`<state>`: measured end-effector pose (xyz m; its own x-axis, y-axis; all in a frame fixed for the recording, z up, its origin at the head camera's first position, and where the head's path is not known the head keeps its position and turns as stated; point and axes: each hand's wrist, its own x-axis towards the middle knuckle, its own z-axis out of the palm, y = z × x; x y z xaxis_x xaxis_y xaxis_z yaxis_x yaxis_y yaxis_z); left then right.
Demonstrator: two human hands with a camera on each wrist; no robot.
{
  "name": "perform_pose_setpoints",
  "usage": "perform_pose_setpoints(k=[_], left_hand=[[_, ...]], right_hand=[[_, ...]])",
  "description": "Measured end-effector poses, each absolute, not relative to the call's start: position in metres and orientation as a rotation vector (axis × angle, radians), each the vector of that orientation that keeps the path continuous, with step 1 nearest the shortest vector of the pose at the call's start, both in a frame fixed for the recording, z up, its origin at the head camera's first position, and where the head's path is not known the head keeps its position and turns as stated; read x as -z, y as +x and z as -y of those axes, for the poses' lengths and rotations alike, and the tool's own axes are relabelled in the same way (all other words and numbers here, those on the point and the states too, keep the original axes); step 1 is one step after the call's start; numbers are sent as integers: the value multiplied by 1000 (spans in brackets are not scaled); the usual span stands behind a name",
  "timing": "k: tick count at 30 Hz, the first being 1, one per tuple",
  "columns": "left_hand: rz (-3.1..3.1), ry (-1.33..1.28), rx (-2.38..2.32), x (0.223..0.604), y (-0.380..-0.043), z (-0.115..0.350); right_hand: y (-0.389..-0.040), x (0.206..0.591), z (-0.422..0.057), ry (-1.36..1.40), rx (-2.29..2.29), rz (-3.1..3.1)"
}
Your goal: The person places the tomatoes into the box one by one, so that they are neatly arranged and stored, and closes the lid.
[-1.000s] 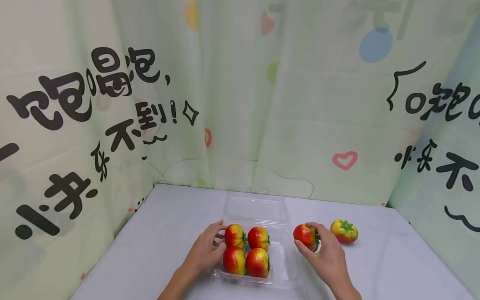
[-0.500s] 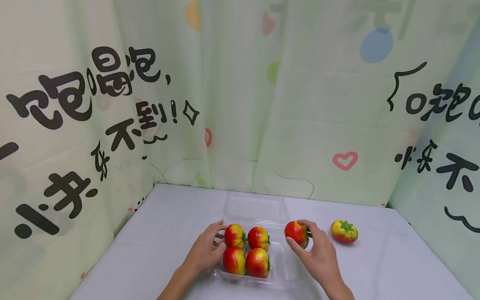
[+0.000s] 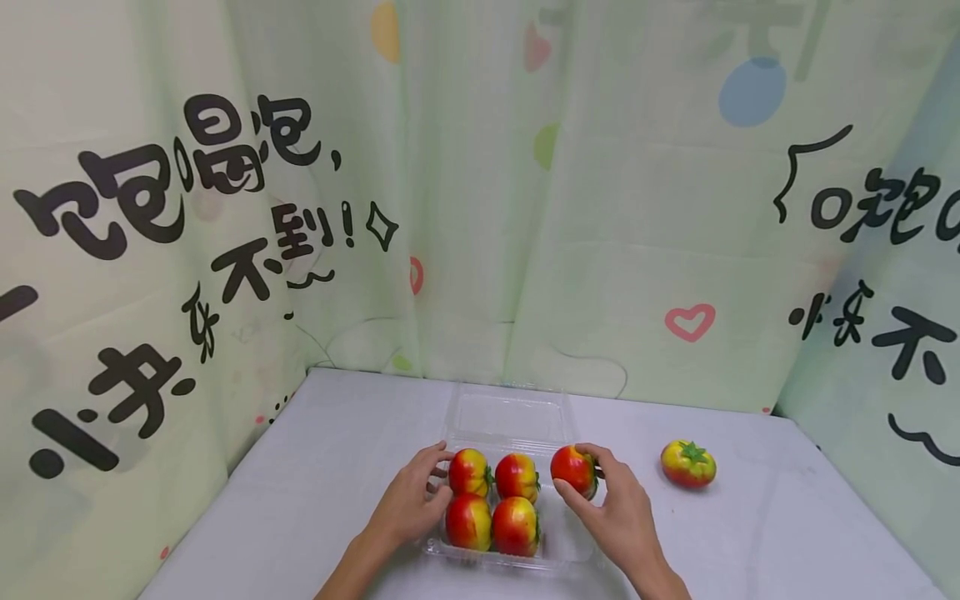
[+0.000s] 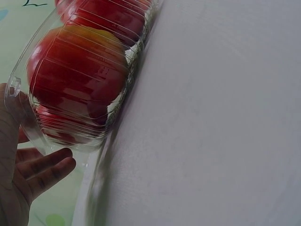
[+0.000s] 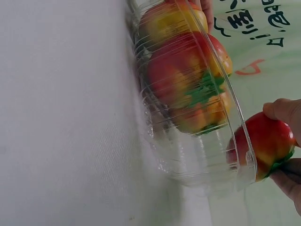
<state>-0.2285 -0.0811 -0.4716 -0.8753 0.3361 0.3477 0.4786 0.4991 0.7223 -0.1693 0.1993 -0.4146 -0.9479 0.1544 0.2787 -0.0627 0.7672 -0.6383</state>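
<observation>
A clear plastic clamshell box [image 3: 558,546] stands with its lid [image 3: 512,417] folded back. Several red-and-yellow fruits [image 3: 516,525], tomato-like with green leafy tops, lie in its left and middle part. My left hand [image 3: 408,498] rests at the box's left side; in the left wrist view, its fingers [image 4: 49,172] are spread beside the rim. My right hand [image 3: 618,512] pinches another red-and-yellow fruit [image 3: 573,472] between thumb and fingers, over the box's right back part. The right wrist view has that fruit [image 5: 270,141] at the rim, partly behind the clear wall.
One more yellow-and-red fruit [image 3: 688,464] lies on the white table [image 3: 780,508], right of my right hand. A pale green printed curtain [image 3: 465,208] hangs behind the table and along both sides.
My right hand has moved left with its fruit, from beside the box to over its right part. My left hand and the fruits in the box have stayed put.
</observation>
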Motion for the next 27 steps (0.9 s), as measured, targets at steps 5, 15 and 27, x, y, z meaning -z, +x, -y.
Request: perform_pose_setpoints(k=[5,15,27], left_hand=[[2578,-710,1323,471,-227,81],[2578,-702,1306,471,-228,81],[2597,-693,1281,471,-228,80]], right_hand=[[-171,419,-196,-45,-987,2645],[-177,432,-194,9,-972,2643],[-182,444,-194,108,-879,2653]])
